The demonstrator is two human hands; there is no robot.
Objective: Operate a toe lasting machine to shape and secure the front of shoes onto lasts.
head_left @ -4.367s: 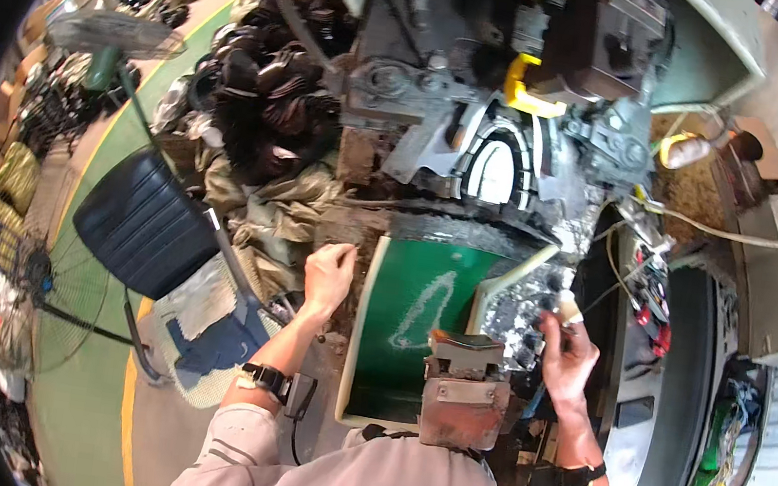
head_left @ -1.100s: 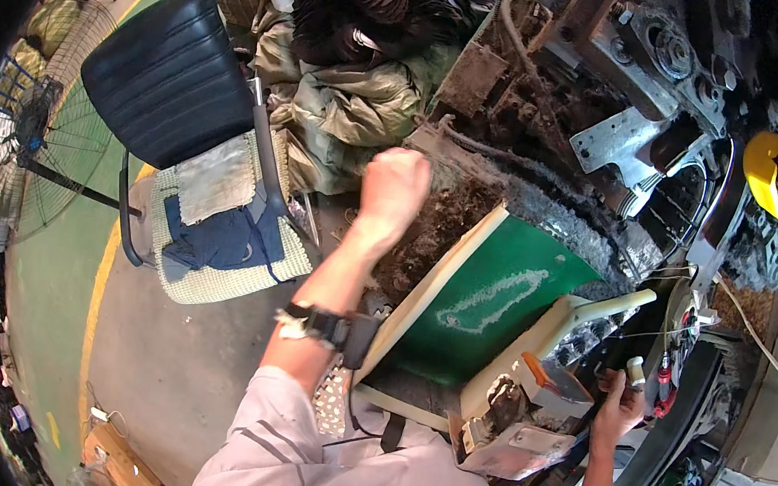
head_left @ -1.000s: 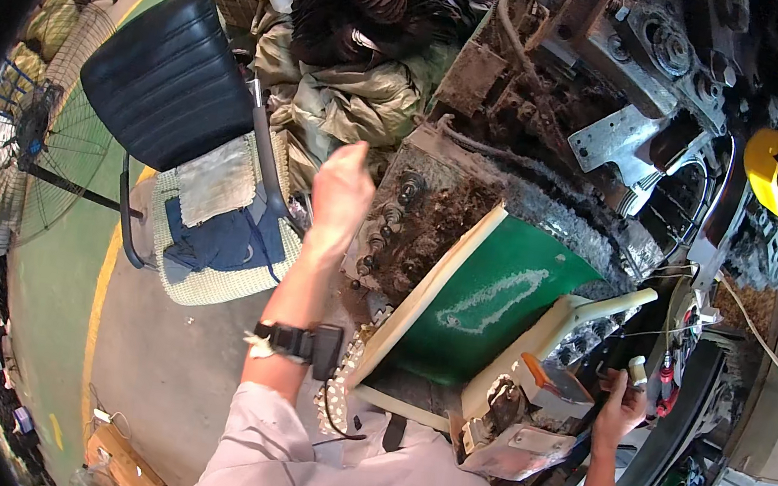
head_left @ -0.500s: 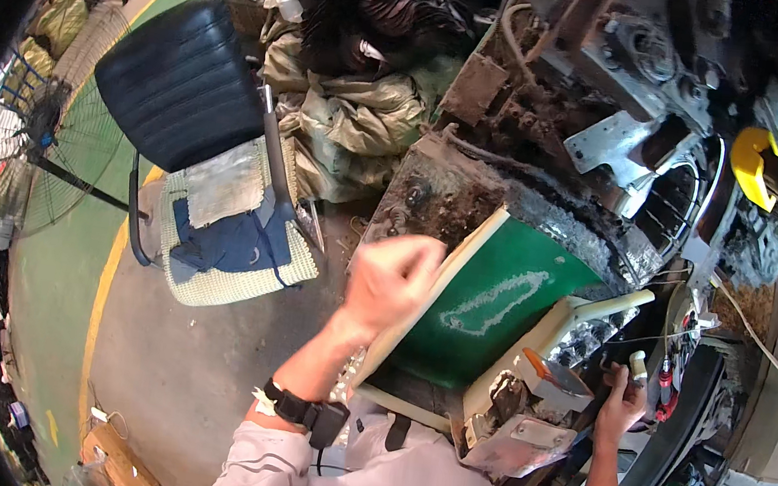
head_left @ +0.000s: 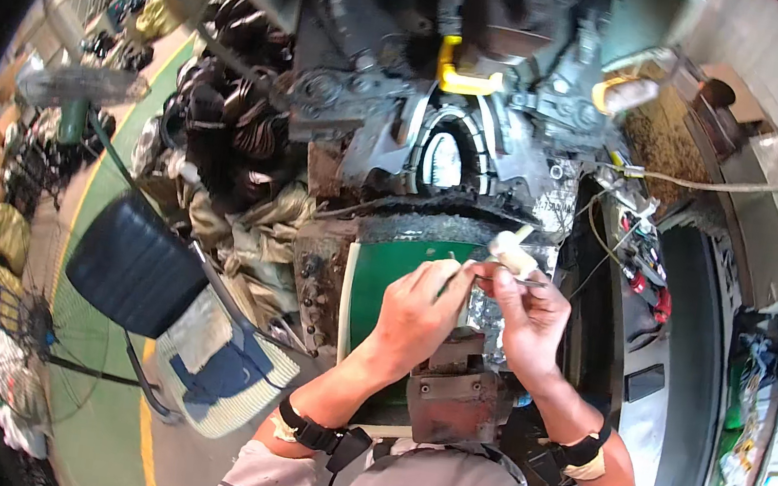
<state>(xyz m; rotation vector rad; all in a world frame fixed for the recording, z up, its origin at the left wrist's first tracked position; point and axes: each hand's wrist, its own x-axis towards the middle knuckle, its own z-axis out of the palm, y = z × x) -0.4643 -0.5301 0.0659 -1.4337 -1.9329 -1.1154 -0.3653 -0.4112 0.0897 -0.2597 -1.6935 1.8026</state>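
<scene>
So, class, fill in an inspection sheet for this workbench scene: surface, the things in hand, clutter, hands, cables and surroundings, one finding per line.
Surface: green board with a pale rim, lying in front of a dark, grimy machine.
Things in hand: small white cylindrical piece at the right fingertips; a thin rod seems to sit in the left hand.
Clutter: rusty metal block below the hands; crumpled sacks to the left.
Hands: left hand and right hand are close together over the board, fingers pinched.
Cables: pale cord running right; red-tipped leads.
Surroundings: dark-backed chair with cushion, green floor, standing fan.
</scene>
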